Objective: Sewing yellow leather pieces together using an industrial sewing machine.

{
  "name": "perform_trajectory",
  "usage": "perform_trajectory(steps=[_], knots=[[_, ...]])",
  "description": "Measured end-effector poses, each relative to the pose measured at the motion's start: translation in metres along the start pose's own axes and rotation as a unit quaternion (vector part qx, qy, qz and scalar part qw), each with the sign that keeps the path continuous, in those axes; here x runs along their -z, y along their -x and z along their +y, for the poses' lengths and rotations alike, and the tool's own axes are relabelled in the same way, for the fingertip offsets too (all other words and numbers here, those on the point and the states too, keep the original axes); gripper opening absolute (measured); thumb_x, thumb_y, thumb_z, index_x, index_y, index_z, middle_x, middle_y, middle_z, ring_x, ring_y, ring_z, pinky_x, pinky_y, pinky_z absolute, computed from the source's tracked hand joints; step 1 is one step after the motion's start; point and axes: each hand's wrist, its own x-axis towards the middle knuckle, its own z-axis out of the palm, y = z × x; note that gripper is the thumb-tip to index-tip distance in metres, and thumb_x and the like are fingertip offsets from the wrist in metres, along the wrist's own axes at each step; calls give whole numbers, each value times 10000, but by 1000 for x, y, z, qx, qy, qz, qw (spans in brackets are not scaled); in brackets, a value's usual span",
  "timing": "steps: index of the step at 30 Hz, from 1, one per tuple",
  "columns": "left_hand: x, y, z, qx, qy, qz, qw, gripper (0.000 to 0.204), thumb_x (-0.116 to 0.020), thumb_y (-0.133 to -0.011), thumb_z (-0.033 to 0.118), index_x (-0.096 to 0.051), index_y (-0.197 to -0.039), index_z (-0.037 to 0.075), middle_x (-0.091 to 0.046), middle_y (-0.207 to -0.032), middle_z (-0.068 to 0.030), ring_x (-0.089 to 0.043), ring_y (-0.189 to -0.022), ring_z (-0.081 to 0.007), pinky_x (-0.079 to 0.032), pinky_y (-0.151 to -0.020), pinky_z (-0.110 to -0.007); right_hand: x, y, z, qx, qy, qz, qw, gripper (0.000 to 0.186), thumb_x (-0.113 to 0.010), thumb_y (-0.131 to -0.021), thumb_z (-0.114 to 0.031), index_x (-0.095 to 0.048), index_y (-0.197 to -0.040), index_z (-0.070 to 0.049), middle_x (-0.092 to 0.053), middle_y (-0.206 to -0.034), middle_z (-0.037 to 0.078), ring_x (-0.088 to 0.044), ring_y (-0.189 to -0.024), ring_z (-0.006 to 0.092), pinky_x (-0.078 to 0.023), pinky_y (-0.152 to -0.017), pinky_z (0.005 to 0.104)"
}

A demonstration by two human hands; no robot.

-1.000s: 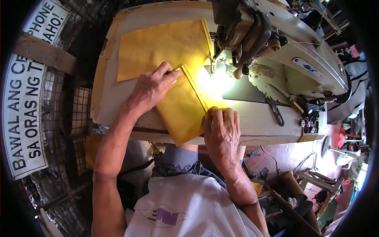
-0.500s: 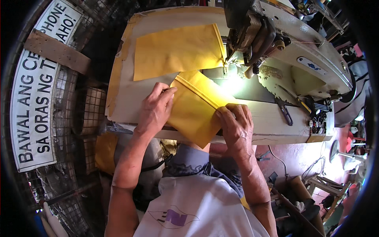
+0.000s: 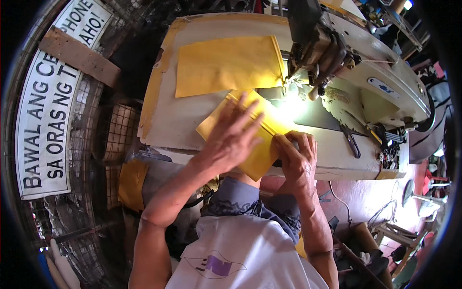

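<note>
A yellow fabric piece (image 3: 263, 156) with a stitched, folded band lies slanted at the table's front edge, its lower corner hanging over. My left hand (image 3: 233, 137) is over it, open, fingers spread and slightly blurred; whether the fingertips touch the cloth I cannot tell. At the band's right end my right hand (image 3: 299, 156) pinches the fabric's edge between thumb and fingers. Beyond lies a second, larger yellow fabric piece (image 3: 228, 67), flat, its banded right edge reaching the needle area of the sewing machine (image 3: 409, 91). A bright lamp glows beside the needle.
Snips (image 3: 350, 139) and a yellow-handled tool (image 3: 374, 135) lie on the pale table (image 3: 161, 115), right of my hands. Small metal parts (image 3: 387, 161) sit at its right corner. A wire mesh partition (image 3: 120, 130) with a lettered sign (image 3: 48, 125) stands at the left.
My left hand has let go of the near piece's left edge and moved right over it, fingers spreading. My right hand keeps its pinch. The view has shifted slightly.
</note>
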Motion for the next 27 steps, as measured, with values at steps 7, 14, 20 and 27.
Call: perform_trajectory(steps=[7, 14, 20, 27], knots=[[-18, 4, 1, 17, -38, -41, 998, 759, -509, -964, 606, -465, -1498, 69, -369, -1586, -183, -269, -1493, -426, -193, -1237, -535, 3, -1, -1, 17, -4, 3, 1000, 332, -697, -884, -81, -674, -1214, -55, -626, -1053, 116, -585, -996, 340, -478, -878, 467], [-10, 3, -13, 41, -12, -77, 996, 860, -539, -911, 679, -449, -1514, 72, -363, -1595, -189, -254, -1507, -410, -166, -1247, -527, 10, 2, 7, -20, -14, 1, 1000, 404, -612, -950, -29, -550, -1348, 3, -688, -1022, 146, -620, -967, 345, -494, -879, 462], [-14, 7, -16, 10, -47, -65, 997, 884, -529, -912, 689, -433, -1522, 57, -331, -1610, -199, -235, -1517, -402, -147, -1251, -540, 17, 13, 15, -227, -318, 63, 919, 420, -586, -974, -17, -512, -1387, 8, -675, -1147, 176, -660, -958, 307, -529, -890, 398], [-13, 5, -13, 16, -35, -60, 997, 867, -530, -924, 667, -430, -1515, 40, -335, -1602, -214, -237, -1510, -423, -139, -1245, -556, 20, 31, -12, -47, -52, 72, 995, 398, -686, -875, -1, -624, -1268, -8, -626, -1213, 173, -645, -1064, 338, -547, -878, 415]])
